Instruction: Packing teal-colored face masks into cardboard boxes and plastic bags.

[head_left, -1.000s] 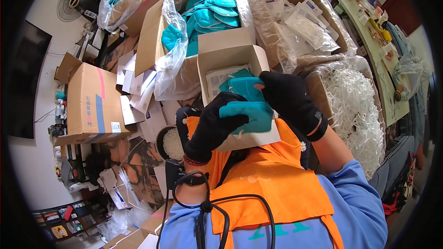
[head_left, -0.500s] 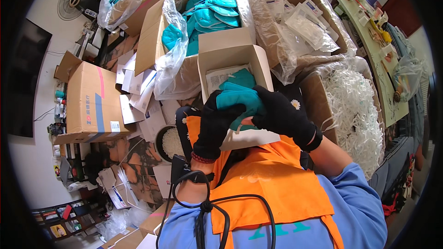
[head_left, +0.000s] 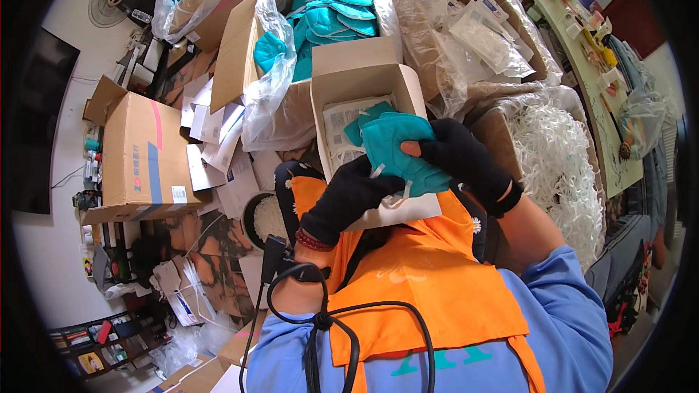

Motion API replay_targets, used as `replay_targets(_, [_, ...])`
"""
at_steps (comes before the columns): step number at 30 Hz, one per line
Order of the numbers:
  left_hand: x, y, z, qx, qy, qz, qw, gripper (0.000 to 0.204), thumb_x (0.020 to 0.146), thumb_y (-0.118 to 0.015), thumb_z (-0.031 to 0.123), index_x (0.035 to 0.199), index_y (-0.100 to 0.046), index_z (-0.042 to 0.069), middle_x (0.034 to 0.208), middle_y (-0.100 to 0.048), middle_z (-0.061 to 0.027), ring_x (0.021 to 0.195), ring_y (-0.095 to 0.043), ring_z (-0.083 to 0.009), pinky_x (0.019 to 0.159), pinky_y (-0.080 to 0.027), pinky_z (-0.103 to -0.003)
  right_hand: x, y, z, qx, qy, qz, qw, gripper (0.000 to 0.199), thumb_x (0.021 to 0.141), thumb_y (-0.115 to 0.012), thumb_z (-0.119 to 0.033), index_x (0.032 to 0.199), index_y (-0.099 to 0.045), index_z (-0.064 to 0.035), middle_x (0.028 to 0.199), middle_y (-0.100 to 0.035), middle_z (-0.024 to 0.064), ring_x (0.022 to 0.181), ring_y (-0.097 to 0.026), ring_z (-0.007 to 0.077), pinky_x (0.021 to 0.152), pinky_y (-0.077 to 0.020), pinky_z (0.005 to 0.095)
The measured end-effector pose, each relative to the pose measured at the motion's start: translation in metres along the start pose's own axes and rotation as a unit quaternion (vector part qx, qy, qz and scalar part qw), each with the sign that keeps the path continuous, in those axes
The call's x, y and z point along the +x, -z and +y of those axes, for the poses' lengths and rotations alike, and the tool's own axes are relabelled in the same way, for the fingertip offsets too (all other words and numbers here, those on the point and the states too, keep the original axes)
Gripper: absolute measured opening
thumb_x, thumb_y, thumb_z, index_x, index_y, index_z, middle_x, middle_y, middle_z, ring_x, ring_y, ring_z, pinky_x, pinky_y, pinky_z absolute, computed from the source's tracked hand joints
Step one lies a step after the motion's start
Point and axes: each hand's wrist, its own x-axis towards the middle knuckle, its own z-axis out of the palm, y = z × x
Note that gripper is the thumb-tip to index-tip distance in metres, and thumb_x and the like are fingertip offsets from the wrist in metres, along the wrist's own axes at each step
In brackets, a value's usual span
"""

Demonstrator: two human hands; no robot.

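Note:
Both my hands wear black gloves and hold a folded teal face mask (head_left: pixel 399 149) over a small open cardboard box (head_left: pixel 364 76) on my lap. My left hand (head_left: pixel 351 196) grips the mask's lower left edge, where white straps hang. My right hand (head_left: pixel 466 160) pinches its right side. Inside the small box lie a printed paper sheet (head_left: pixel 337 125) and another teal mask. My orange vest is under the box.
A large carton lined with clear plastic (head_left: pixel 262 94) holds several teal masks (head_left: pixel 328 14) just beyond the small box. Cartons of clear packets (head_left: pixel 473 29) and white straps (head_left: pixel 553 160) stand to the right. A closed brown carton (head_left: pixel 138 153) and loose papers lie left.
The mask has shifted slightly right and lower over the small box. My left hand has slid down to the mask's lower edge, and my right hand has moved up onto its right side.

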Motion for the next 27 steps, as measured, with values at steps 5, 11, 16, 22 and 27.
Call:
replay_targets(5, [-0.018,0.03,0.006,-0.107,0.201,-0.053,0.972,0.023,0.092,-0.062,0.025,0.093,-0.064,0.002,0.072,-0.061,-0.003,0.063,-0.054,-0.0082,0.058,-0.041,-0.024,0.003,0.055,-0.001,-0.036,0.037,0.091,0.995,0.045,0.083,-0.075,-0.04,0.101,-0.07,0.0007,0.083,-0.07,0.0048,0.071,-0.063,0.0089,0.067,-0.0521,0.0266])
replay_targets(11, [-0.027,0.058,-0.028,-0.166,-0.054,-0.047,0.984,0.036,0.095,-0.049,0.032,0.078,-0.056,0.002,0.064,-0.051,-0.0069,0.053,-0.048,-0.0152,0.052,-0.038,-0.027,-0.014,0.071,-0.027,-0.014,0.039,0.088,0.995,0.052,0.082,-0.075,-0.042,0.111,-0.067,0.0006,0.092,-0.07,0.0059,0.078,-0.065,0.0108,0.074,-0.0534,0.0268])
replay_targets(16, [-0.019,0.035,-0.001,-0.221,-0.003,0.002,0.975,0.043,0.097,-0.048,0.038,0.097,-0.062,-0.003,0.077,-0.062,-0.0105,0.056,-0.058,-0.0164,0.052,-0.045,-0.028,-0.014,0.055,-0.037,0.011,0.069,0.12,0.99,0.052,0.083,-0.073,-0.043,0.11,-0.067,0.0011,0.091,-0.07,0.0051,0.078,-0.064,0.0108,0.073,-0.0532,0.0272])
replay_targets(22, [-0.02,0.02,0.023,-0.244,0.061,0.017,0.968,0.055,0.098,-0.049,0.038,0.136,-0.049,-0.002,0.101,-0.067,-0.0186,0.065,-0.067,-0.0235,0.059,-0.057,-0.029,-0.024,0.052,-0.059,-0.015,0.091,0.114,0.989,0.049,0.084,-0.073,-0.042,0.107,-0.068,0.0012,0.09,-0.069,0.0037,0.078,-0.063,0.0094,0.072,-0.0525,0.0253])
replay_targets(27, [-0.008,0.023,-0.004,-0.317,0.135,-0.016,0.939,0.044,0.099,-0.052,0.032,0.129,-0.052,0.0,0.098,-0.066,-0.0172,0.078,-0.069,-0.0249,0.069,-0.059,-0.031,-0.025,0.042,-0.07,0.012,0.096,0.128,0.987,0.048,0.085,-0.072,-0.042,0.106,-0.068,0.0009,0.087,-0.069,0.0031,0.076,-0.063,0.0089,0.071,-0.0524,0.0249])
